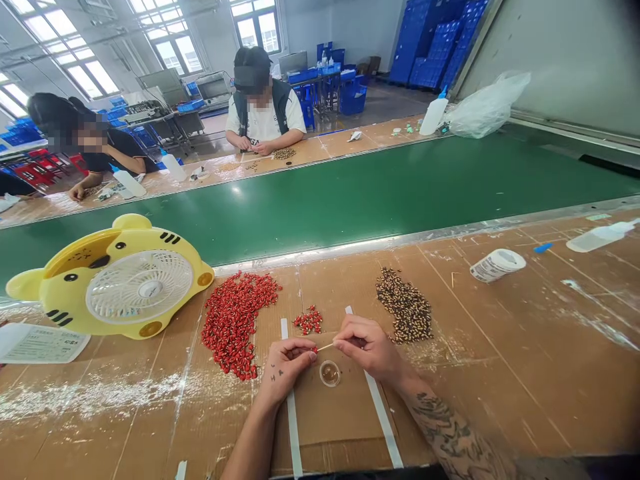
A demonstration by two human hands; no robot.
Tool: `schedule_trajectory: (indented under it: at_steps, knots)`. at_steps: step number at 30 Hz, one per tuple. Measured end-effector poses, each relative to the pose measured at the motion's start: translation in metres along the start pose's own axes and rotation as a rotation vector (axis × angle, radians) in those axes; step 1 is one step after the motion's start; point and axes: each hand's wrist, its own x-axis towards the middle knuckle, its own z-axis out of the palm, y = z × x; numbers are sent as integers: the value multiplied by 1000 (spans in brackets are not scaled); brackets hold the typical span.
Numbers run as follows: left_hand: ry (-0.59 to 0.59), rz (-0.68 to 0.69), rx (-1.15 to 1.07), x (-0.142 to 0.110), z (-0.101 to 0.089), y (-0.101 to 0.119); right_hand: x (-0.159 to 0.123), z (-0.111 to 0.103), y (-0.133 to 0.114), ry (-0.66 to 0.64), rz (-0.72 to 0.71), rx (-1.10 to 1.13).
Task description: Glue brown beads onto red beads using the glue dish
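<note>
My left hand point(286, 371) pinches a small red piece point(315, 350) between thumb and fingertips. In my right hand point(369, 345), closed thumb and fingers grip a thin pale stick point(327, 347), its far end touching or very near the red piece. Just below lies a small round clear dish point(330, 374) with a brownish content, on a cardboard sheet point(345, 417) edged by white tape strips. Beyond my hands sits a little cluster of red pieces point(309, 321). A larger heap of red pieces point(233, 323) is to the left, and a black-and-gold heap point(406, 310) to the right.
A yellow animal-faced fan point(135, 283) lies at left. A white tub point(497, 265) and a squeeze bottle point(600, 237) lie at right. A green conveyor belt point(320, 193) runs across; two people point(263, 110) point(95, 137) sit beyond it, near upright bottles and a plastic bag point(487, 103).
</note>
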Motion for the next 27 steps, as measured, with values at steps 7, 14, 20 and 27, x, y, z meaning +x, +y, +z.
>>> schedule_trajectory:
  at_steps: [7,14,20,27]
  knots:
    - [-14,10,-26,0,-1,-2,0,4,0,-22,-18,-57]
    - [17,30,-25,0,-1,-4,-1,3,1,-4,-13,-158]
    - [58,52,-46,3,-3,-6,0,-8,-2,-199,-72,-197]
    - [79,71,-73,5,-7,-9,3,-36,-12,-228,109,-397]
